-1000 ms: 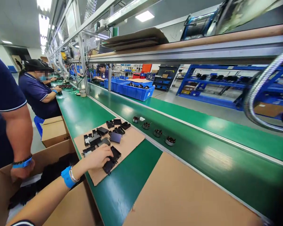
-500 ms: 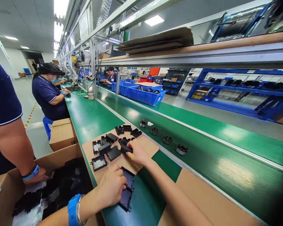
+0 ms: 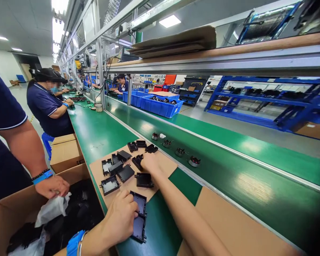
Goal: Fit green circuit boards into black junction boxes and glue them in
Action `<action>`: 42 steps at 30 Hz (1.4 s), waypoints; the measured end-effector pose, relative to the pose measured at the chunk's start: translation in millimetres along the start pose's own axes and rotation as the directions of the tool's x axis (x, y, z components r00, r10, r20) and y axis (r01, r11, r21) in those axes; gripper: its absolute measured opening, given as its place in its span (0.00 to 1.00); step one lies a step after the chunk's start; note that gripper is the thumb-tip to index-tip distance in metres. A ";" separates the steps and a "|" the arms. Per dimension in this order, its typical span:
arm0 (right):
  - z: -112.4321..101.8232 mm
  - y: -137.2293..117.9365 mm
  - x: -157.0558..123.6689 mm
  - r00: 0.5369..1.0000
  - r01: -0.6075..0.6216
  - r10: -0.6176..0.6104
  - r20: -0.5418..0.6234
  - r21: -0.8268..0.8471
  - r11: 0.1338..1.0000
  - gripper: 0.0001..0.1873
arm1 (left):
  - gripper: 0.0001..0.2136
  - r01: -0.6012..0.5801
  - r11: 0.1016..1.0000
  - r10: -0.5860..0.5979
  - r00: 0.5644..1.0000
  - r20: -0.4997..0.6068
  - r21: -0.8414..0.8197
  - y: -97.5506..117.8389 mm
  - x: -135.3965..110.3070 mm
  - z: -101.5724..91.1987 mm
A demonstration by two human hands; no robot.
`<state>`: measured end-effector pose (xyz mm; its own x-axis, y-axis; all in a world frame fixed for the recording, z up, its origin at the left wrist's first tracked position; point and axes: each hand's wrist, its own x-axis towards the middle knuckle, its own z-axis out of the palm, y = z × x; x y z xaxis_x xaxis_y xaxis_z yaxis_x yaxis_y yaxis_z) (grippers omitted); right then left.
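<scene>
My left hand is closed on the left edge of two open black plastic housings lying end to end at the bench's near edge. Farther forward, my right hand has its fingers closed at another black housing on the cardboard sheet; its fingertips are partly hidden. Just below that hand, an open housing rests with its hollow side up. Several more housings are spread over the cardboard, some hollow side up, others showing a flat or ribbed back.
On the green conveyor to the right stand several round metal-and-black parts. At left, a co-worker's hand grips a white bag over a carton of black parts. Blue bins stand beyond the belt.
My right hand has let go of a ribbed-backed housing, now lying hollow side up, and moved forward to another. The round parts have shifted away along the belt. The co-worker's hand has raised a white bag.
</scene>
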<state>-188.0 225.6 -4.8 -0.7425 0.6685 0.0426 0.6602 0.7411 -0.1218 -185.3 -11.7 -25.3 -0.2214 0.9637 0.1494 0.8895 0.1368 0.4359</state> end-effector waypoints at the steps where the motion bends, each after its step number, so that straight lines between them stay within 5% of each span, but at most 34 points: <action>1: 1.7 3.9 0.5 1.000 0.014 -0.014 0.008 0.003 1.000 0.15 | 0.06 -0.005 1.000 0.005 1.000 -0.006 0.002 0.0 -0.4 -0.1; 9: -6.1 31.2 -28.1 0.925 0.365 -0.372 0.078 0.091 0.927 0.13 | 0.05 -0.056 0.998 0.056 0.998 -0.005 0.027 6.8 17.7 2.8; 14: -11.0 35.7 -46.1 0.843 0.518 -0.532 0.082 0.146 0.843 0.25 | 0.04 -0.065 0.996 0.065 0.998 -0.007 0.067 8.8 27.7 5.0; 20: -8.8 36.4 -57.1 0.820 0.556 -0.571 0.049 0.169 0.814 0.05 | 0.04 -0.086 0.990 0.082 0.996 0.038 0.116 22.1 22.1 -2.4; 25: -49.2 90.5 -132.6 0.906 0.417 -0.423 0.017 0.137 0.899 0.06 | 0.06 -0.285 0.958 0.281 0.956 0.088 0.028 89.0 14.7 -2.0; 29: -72.4 148.7 -240.0 0.983 0.176 -0.179 0.029 0.084 0.981 0.05 | 0.05 -0.545 0.829 0.559 0.813 0.164 -0.122 148.1 8.5 29.9; 32: -60.1 175.4 -309.0 1.000 -0.007 0.006 0.011 0.079 0.997 0.02 | 0.03 -0.612 0.751 0.660 0.716 0.228 -0.249 176.9 -0.1 67.2; 37: -20.7 190.6 -364.1 0.973 -0.163 0.187 -0.135 0.171 0.972 0.05 | 0.06 -0.536 0.775 0.622 0.741 0.252 -0.336 194.5 -18.0 103.8; 42: -13.0 199.6 -393.1 0.953 -0.173 0.223 -0.206 0.235 0.956 0.05 | 0.05 -0.496 0.773 0.612 0.749 0.255 -0.395 210.5 -33.6 115.4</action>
<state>237.1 111.7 -33.0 -0.5372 0.8149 0.2174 0.7333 0.5787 -0.3569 55.5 11.2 -41.0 0.4804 0.8638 0.1517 0.6395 -0.4634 0.6135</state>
